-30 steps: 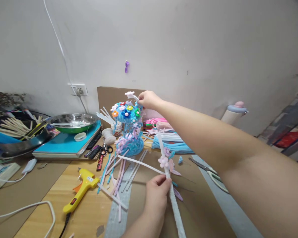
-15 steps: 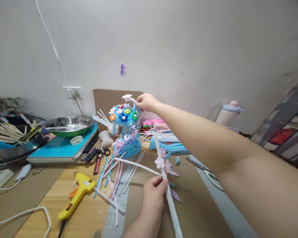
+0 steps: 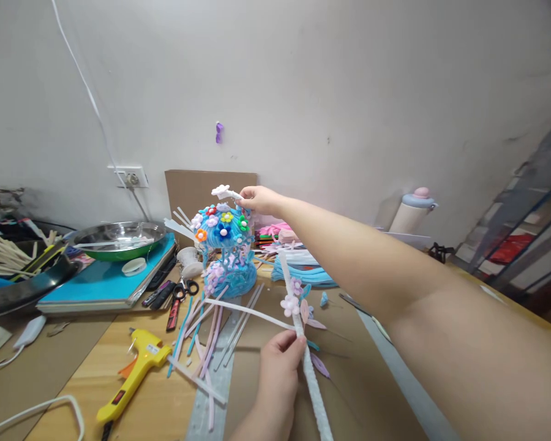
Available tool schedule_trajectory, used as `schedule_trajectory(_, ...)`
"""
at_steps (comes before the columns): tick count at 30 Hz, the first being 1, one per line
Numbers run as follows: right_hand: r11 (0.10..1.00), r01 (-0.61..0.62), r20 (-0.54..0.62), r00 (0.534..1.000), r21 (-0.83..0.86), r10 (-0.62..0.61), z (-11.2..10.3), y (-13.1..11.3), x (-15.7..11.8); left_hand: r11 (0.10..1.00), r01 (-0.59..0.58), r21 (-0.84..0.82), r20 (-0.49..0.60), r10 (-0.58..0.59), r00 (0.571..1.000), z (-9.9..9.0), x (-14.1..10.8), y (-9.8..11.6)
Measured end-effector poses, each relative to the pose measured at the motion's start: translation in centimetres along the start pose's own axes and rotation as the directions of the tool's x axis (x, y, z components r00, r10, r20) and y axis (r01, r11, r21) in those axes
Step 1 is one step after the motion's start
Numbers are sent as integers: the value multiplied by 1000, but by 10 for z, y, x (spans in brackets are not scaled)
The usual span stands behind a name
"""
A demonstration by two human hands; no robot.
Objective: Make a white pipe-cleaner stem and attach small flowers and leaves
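My left hand point(image 3: 280, 361) is closed round a white fuzzy stem point(image 3: 313, 386) at the lower middle; pale pink flowers point(image 3: 289, 305) and small leaves sit along its upper part. Stretched out to the back, my right hand point(image 3: 253, 199) pinches a white piece near the top of a blue jellyfish-like figure point(image 3: 224, 228). A white flower point(image 3: 220, 192) shows at the left end of that piece. Colourful little flowers cover the figure's dome, and strands hang down to a blue base point(image 3: 236, 278) with pale flowers.
A yellow glue gun point(image 3: 135, 373) lies at the left front, beside loose pipe cleaners point(image 3: 211, 343). Behind are black-handled scissors point(image 3: 186, 289), a metal bowl point(image 3: 119, 245) on a blue folder point(image 3: 92, 288), and blue pipe cleaners point(image 3: 303, 275). A bottle point(image 3: 411, 214) stands at the right.
The view has shifted, so most things appear slightly further left and lower. Both hands keep their hold; the right hand with its white piece remains by the dome's top.
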State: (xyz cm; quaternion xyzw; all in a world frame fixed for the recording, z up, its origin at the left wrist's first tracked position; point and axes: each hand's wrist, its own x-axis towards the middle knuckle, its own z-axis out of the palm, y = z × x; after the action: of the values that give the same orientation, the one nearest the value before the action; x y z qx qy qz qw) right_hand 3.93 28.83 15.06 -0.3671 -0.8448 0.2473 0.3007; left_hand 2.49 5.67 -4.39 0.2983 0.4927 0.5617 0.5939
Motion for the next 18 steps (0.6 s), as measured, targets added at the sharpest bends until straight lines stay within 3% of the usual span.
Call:
schedule_trajectory(12, 998, -57, 52, 997, 21, 56, 0, 3, 4, 1000, -5, -15, -9, 5, 1000, 2, -2, 1)
schedule_trajectory(18, 988, -121, -15, 992, 96, 123, -4, 1, 0, 1000, 4, -12, 21, -4, 1000, 0, -1, 1)
